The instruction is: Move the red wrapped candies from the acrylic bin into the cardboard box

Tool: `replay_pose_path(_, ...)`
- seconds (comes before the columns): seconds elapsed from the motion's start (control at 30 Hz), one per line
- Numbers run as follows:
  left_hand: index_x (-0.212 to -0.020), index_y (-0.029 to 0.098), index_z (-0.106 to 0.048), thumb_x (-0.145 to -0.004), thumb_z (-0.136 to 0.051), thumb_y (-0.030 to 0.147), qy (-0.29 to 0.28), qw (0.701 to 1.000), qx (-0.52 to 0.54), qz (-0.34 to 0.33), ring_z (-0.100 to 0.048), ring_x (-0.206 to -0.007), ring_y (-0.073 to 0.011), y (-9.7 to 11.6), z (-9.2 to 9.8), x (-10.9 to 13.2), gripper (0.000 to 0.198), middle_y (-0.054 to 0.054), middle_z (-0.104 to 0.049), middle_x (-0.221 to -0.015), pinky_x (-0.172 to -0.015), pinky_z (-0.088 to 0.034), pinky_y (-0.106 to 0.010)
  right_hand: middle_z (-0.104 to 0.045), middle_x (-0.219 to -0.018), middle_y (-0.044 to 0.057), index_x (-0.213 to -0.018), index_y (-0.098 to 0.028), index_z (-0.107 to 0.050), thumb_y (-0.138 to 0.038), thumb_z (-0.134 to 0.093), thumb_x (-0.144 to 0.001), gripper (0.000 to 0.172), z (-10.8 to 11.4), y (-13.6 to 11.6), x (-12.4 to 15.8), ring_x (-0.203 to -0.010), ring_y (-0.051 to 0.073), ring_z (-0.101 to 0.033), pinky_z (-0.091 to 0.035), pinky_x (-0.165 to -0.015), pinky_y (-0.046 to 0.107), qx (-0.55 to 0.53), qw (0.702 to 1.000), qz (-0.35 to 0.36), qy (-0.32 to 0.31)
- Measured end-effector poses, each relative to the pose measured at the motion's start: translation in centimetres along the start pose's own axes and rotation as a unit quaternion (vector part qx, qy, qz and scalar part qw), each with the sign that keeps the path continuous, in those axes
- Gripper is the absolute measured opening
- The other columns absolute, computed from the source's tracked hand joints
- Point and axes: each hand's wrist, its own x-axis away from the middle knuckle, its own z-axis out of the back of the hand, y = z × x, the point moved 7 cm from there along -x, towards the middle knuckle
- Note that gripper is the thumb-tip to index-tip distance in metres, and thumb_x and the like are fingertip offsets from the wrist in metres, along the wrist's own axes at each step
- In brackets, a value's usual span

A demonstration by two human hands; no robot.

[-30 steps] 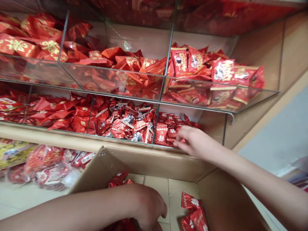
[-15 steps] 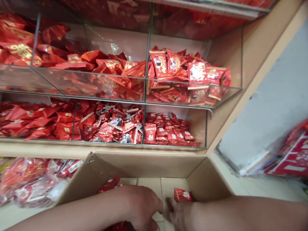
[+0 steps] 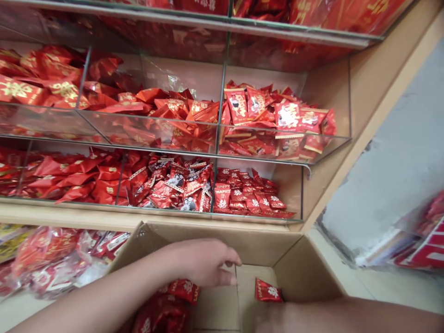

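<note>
Okay, so starting at the fingers: the left hand (image 3: 203, 261) is palm-down inside the box, and its fingers (image 3: 231, 259) are loosely curled and a bit apart. They don't seem to be holding anything, though the underside is partly hidden. The right hand (image 3: 272, 320) is a different story. It's blurry and cut off by the bottom edge, so I can't tell if it's open or closed, or if it has anything.

The one to watch is the lone red packet (image 3: 268, 291) with a white symbol. It sits just above the right hand, lower right of center, with its long axis slanting from upper left down to lower right. The right hand is clearly nearer to it; the left fingertips are off to its left.

Under the left wrist, at bottom center, there's a pile of red packets (image 3: 169, 307), partly hidden by the arm and cut off by the frame.

All this is in a cardboard box (image 3: 263, 247) with a pale tiled bottom. Above it are glass display bins (image 3: 173, 206) full of red packets, and clear plastic bags (image 3: 52, 261) sit at the lower left.
</note>
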Motion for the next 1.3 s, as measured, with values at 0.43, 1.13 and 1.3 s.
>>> replay_pose_path(0.43,-0.073,0.013,-0.059,-0.076,-0.049,0.031,0.257,0.911,0.321,-0.011,-0.053,-0.054,-0.0088,-0.7,4.6,-0.2,0.021,0.000,-0.059,-0.063,-0.055,-0.045,-0.021,-0.052,-0.070,-0.002,-0.089,-0.017,-0.042,-0.036,-0.050,-0.077,0.024,12.6,2.8,3.1,-0.061,0.008,-0.047,-0.041,-0.056,0.022,-0.547,0.786,0.086,0.275)
replay_pose_path(1.13,-0.062,0.011,-0.059,-0.072,-0.056,0.028,0.347,0.736,0.579,-0.047,-0.046,-0.051,-0.0060,0.4,4.9,0.0,0.020,0.001,-0.056,-0.057,-0.052,-0.036,-0.019,-0.053,-0.062,0.000,-0.065,-0.016,-0.057,-0.037,-0.043,-0.082,0.030,14.9,2.7,6.5,-0.059,0.009,-0.048,-0.038,-0.054,0.021,-0.429,0.811,0.112,0.383)
replay_pose_path(1.3,-0.065,0.014,-0.062,-0.070,-0.059,0.029,0.438,0.772,0.460,-0.029,-0.047,-0.054,-0.0071,-0.2,5.4,0.7,0.016,0.002,-0.057,-0.059,-0.054,-0.038,-0.019,-0.055,-0.066,0.000,-0.075,-0.016,-0.055,-0.042,-0.049,-0.077,0.026,13.5,2.3,5.0,-0.059,0.009,-0.051,-0.043,-0.056,0.023,-0.524,0.794,0.105,0.290)
